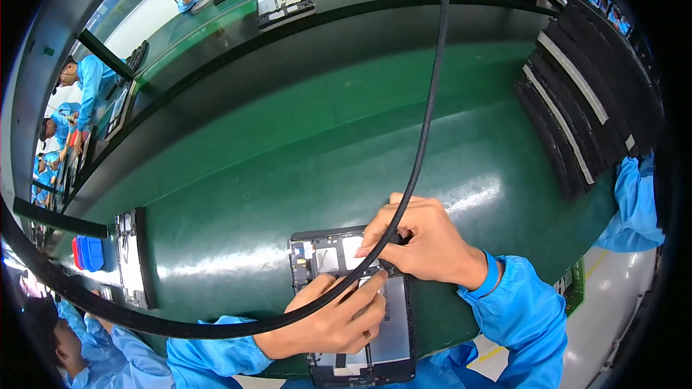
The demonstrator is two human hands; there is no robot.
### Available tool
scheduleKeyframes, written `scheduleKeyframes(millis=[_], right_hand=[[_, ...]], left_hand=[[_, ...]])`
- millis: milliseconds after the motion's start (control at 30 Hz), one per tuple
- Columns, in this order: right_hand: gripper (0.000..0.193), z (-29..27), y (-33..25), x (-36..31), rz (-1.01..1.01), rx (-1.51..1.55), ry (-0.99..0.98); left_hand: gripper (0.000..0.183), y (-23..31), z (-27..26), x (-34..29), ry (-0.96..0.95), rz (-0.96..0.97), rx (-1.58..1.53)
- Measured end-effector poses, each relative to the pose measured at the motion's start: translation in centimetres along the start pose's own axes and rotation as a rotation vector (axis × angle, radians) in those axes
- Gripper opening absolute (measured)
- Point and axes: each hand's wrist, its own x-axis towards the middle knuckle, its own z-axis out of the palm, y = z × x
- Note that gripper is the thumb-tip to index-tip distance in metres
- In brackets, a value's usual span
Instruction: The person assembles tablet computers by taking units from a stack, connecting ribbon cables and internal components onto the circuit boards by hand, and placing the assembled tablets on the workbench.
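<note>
An opened tablet (pixel 396 320) with its inner parts bared lies at the bench's near edge, in front of me. My left hand (pixel 333 323) rests across its middle, fingers curled and the tips close together near the centre. Over the tablet's upper right part, my right hand (pixel 425 239) has thumb and forefinger pinched just above a white patch (pixel 352 251). What sits in either hand's fingertips is too small or hidden to make out. A dark cable (pixel 424 140) crosses in front of both hands in the picture.
On the green bench (pixel 238 194), another opened tablet (pixel 131 259) lies left, beside a blue bin (pixel 90 253). Stacked black trays (pixel 577 94) stand far right. Across a raised ledge lies one more opened device (pixel 285 6). People in blue work beyond and at lower left.
</note>
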Motion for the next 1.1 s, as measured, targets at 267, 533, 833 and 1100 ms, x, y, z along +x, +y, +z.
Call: scheduleKeyframes(millis=[267, 533, 833, 1100], right_hand=[[0.014, 0.5, 0.1, -0.1, 0.000, 0.029, 0.025], [0.010, 0.1, -0.6, 0.0, 0.093, 0.019, -0.002], [0.071, -3.5, -1.4, -0.7, -0.029, -0.081, -0.325], [0.080, -3.2, -1.5, -0.6, 0.090, -0.096, -0.444]], left_hand=[[0.026, 0.1, -0.1, -0.3, -0.010, 0.038, 0.074], [0.023, -0.6, -0.2, 0.3, 0.023, 0.058, 0.009], [0.020, -1.0, 0.2, 0.9, 0.080, -0.007, -0.117], [0.022, -1.1, 0.3, 0.4, 0.089, 0.018, -0.104]])
